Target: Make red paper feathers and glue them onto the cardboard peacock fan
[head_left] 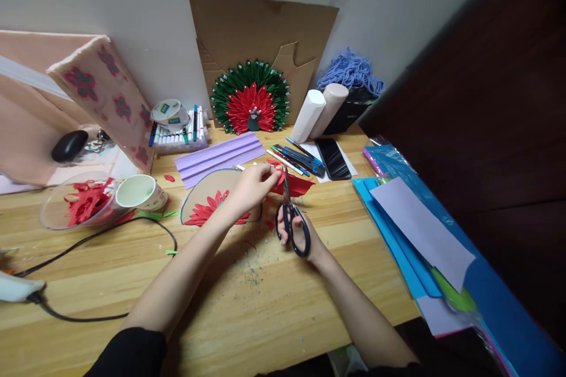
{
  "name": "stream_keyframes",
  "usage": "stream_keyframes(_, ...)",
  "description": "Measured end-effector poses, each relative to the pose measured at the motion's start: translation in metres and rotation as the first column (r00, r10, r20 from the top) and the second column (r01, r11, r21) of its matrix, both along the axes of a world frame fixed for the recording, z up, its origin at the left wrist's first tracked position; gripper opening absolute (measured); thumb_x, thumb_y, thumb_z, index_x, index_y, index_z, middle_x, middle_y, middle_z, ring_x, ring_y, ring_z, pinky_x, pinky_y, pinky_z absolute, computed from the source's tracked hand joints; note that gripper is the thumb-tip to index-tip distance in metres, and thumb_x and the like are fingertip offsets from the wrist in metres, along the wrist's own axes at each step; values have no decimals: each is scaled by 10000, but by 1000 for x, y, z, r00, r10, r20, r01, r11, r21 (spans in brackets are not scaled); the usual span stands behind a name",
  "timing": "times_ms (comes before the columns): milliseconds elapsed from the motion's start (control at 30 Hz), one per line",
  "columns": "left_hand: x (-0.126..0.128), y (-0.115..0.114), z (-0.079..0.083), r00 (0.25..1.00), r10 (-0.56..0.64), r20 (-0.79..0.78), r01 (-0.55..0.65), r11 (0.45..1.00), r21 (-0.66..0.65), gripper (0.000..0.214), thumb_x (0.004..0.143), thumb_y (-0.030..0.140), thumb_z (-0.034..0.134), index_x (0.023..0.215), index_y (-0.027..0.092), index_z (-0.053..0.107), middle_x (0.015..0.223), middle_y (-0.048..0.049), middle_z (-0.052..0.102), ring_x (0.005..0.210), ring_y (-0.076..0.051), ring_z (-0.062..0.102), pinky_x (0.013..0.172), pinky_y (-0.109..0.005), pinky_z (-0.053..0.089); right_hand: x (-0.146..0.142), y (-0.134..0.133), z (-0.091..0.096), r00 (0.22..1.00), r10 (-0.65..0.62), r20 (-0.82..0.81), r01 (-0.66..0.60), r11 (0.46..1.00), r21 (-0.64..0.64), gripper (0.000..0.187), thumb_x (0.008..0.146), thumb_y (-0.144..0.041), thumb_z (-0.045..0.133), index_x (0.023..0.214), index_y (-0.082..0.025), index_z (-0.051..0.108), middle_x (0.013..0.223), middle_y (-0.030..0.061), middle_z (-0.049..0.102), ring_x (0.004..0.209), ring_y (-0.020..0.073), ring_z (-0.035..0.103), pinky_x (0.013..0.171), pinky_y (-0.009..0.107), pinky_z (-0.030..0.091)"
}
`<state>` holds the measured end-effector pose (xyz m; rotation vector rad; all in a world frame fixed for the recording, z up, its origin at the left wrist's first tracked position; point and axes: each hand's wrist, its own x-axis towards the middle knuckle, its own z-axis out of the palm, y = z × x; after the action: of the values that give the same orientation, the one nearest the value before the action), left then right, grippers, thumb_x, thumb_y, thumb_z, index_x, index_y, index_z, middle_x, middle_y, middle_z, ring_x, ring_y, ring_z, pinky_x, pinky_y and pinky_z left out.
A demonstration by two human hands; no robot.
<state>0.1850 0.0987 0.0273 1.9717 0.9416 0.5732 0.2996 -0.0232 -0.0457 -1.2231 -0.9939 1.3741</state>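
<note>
My left hand [252, 187] pinches a piece of red paper [297, 185] above the wooden table [247, 300]. My right hand [297, 232] grips black-handled scissors [288, 214], fingers through the loops, blades pointing up into the red paper. Just left of my hands lies a fan-shaped card [204, 189] with red paper petals [204, 212] stuck on it.
A folded purple paper [220, 157], pens [294, 159] and a phone [335, 159] lie behind. A red and green paper fan [251, 98] leans on cardboard. A paper cup [142, 192], a clear bowl of red scraps [79, 201], a black cable [110, 235] sit left; blue sheets [398, 230] right.
</note>
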Motion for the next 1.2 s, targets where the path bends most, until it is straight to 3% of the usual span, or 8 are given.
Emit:
stream_keyframes(333,-1,0,2,1000,4,-7,-4,1000,-3,289,857,334,424,654,156,529,598,14,496,586,-124,422,558,-241,298,-1,3,-1,1000,-23,3,23,1000,-10,557,676,-773,480,753,-225,416,435,-98,399,337,79,367,366,202,355)
stream_keyframes(700,-1,2,2,999,43,-17,-43,999,25,322,863,353,432,604,166,474,577,17,485,577,-123,431,562,-242,303,2,2,-2,996,-14,87,13,1000,7,527,690,-740,508,762,-227,411,455,-106,375,343,66,347,347,183,350)
stream_keyframes(900,-3,5,-1,996,70,52,-69,997,-28,317,849,384,462,638,160,539,621,-17,581,583,-132,503,565,-240,364,8,3,0,964,-42,263,42,999,6,411,779,-629,497,771,-228,404,495,-88,430,356,73,384,357,183,348)
stream_keyframes(1000,-4,7,-5,989,82,124,-65,988,-142,284,828,393,508,699,149,577,633,-38,629,584,-140,565,591,-248,417,15,5,8,877,-84,474,92,996,7,352,831,-577,441,782,-230,419,549,-58,495,413,102,456,407,206,366)
stream_keyframes(1100,-5,8,-6,977,123,174,-79,967,-241,224,778,359,580,775,135,595,663,-55,657,625,-163,614,617,-263,456,22,8,17,636,-148,757,193,981,30,286,842,-505,471,777,-228,494,637,-6,601,562,155,573,524,239,398)
stream_keyframes(1200,-8,7,-1,981,111,162,-78,977,-200,213,771,334,590,809,128,628,739,-73,677,679,-171,622,645,-272,465,29,11,15,390,-178,903,273,959,71,253,838,-468,500,835,-229,583,763,49,682,697,210,636,604,276,413)
